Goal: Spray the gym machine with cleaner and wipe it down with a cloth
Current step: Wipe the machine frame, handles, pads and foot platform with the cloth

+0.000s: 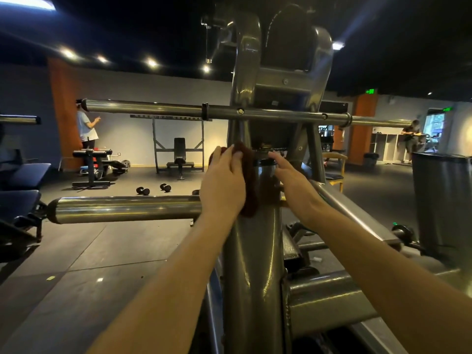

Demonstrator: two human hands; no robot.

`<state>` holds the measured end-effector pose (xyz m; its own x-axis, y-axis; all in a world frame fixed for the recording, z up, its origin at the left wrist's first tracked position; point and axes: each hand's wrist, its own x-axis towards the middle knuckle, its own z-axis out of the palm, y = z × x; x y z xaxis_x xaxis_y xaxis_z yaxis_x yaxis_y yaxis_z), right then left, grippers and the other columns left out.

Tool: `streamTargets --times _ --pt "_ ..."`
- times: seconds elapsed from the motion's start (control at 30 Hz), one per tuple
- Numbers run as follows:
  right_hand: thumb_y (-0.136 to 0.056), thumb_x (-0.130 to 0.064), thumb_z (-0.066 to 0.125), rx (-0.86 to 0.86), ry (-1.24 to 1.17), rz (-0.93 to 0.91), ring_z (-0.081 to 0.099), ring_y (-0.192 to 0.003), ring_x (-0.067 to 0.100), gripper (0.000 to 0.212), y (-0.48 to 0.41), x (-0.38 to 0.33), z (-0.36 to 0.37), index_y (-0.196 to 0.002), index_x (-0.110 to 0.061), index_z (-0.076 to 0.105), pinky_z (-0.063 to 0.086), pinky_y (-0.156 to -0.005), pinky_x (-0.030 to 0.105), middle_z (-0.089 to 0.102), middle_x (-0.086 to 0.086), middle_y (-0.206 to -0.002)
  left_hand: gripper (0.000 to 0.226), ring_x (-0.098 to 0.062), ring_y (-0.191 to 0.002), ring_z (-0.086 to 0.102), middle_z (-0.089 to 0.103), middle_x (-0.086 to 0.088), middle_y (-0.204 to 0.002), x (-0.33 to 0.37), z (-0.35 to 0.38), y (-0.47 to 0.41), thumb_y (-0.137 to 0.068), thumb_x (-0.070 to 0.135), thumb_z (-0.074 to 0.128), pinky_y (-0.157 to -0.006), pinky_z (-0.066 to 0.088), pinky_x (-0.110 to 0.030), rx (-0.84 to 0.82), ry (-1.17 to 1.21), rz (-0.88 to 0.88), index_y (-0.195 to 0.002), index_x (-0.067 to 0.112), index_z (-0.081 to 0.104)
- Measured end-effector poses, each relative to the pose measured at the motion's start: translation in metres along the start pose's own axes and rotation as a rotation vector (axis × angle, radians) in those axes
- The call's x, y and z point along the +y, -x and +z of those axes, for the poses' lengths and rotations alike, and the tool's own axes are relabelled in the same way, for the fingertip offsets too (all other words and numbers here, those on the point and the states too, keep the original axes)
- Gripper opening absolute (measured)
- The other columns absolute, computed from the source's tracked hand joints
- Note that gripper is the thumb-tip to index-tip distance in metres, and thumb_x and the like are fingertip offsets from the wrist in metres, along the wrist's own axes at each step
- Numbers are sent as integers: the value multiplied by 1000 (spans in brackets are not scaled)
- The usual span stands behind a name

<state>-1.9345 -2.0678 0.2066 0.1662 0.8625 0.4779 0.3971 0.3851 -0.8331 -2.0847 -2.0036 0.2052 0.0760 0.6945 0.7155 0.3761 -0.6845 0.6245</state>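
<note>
1. We stand at the gym machine (pixel 255 251) with both arms stretched forward to its grey central column.
2. Our left hand (pixel 224 185) holds the dark reddish-brown cloth (pixel 251 200) flat against the left face of that column. Its fingers (pixel 236 155) curl over the cloth's upper edge and grasp it.
3. The cloth lies between our palm and the metal, bunched above the fingertips and hanging just below the heel of the hand.
4. Our right hand (pixel 293 182) reaches to the right side of the same column. Its fingers (pixel 277 158) are straight and released, and their tips are at a black collar (pixel 265 162) around the column; it holds nothing.
5. A thick chrome peg (pixel 122 208) sticks out leftward from the column, just behind our left wrist.
6. Above the hands, a long thin crossbar (pixel 153 108) runs across the frame.
7. On the dark floor (pixel 102 251) beyond the peg lie two dumbbells (pixel 143 191), near each other.
8. Behind them a black bench (pixel 180 159) stands in a rack by the wall.
9. One person (pixel 86 126) stands at the far left wall and another (pixel 411 139) at the far right.
10. A tall black bin (pixel 441 200) stands at the right edge.
</note>
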Motion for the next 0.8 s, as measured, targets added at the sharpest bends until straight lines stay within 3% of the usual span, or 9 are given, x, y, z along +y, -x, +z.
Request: streamTargets --times 0.07,0.17,0.23,0.3,0.43,0.53,0.6,0.7,0.8 --pt "-110 -33 34 8 -10 5 56 -127 19 46 1 2 0 -155 -45 37 43 -114 52 62 -3 -133 58 -30 -150 34 25 -7 -169 -7 19 39 -108 50 32 -119 39 -52 -8 -293 59 -162 31 23" --pt "-111 -34 34 5 -20 5 40 -144 19 50 8 5 -1 -160 -44 26 30 -123 51 44 -4 -158 67 -39 -156 17 15 -16 -170 -23 46 98 -104 50 38 -123 25 -55 32 -554 237 -163 22 23" --pt "-112 -35 33 13 -43 7 42 -144 14 48 16 11 -3 -159 -44 28 31 -123 47 46 -13 -155 70 -40 -157 8 11 -17 -171 -37 57 115 -103 51 42 -123 17 -54 31 -596 314 -163 20 24" --pt "-113 -36 34 37 -70 -4 51 -134 4 41 27 17 -4 -151 -45 42 39 -118 40 58 -27 -136 70 -38 -158 3 8 -15 -172 -35 57 112 -104 50 43 -123 16 -52 51 -553 294 -164 18 24" --pt "-113 -30 36 91 -140 56 61 -124 1 35 54 36 -4 -138 -33 61 49 -107 35 70 -19 -127 72 -32 -159 -7 -2 -10 -173 -33 62 131 -105 46 39 -126 10 -49 28 -449 204 -165 17 12" --pt "-112 -34 40 80 -110 104 56 -134 6 39 76 57 -1 -145 -25 59 44 -115 45 65 -13 -139 77 -27 -160 -4 -9 -1 -173 -62 60 181 -104 57 30 -121 21 -46 -30 -319 118 -165 29 -7" --pt "-111 -29 42 73 -83 128 56 -132 2 39 90 68 2 -148 -26 55 42 -118 43 64 -16 -138 78 -27 -159 6 -7 6 -173 -78 55 184 -99 73 19 -120 23 -45 -74 -184 15 -161 41 -15" --pt "-110 -19 47 104 -45 129 60 -125 0 40 100 74 7 -149 -24 54 46 -115 40 68 -19 -129 79 -25 -147 39 36 6 -162 -82 50 141 -92 82 23 -115 43 -55 -44 111 -209 -161 46 9" --pt "-108 -17 50 115 -1 129 60 -125 1 45 106 77 14 -152 -25 50 47 -114 41 67 -14 -134 78 -20 -146 41 40 9 -160 -80 49 141 -93 81 31 -115 44 -52 -22 200 -208 -161 46 13"
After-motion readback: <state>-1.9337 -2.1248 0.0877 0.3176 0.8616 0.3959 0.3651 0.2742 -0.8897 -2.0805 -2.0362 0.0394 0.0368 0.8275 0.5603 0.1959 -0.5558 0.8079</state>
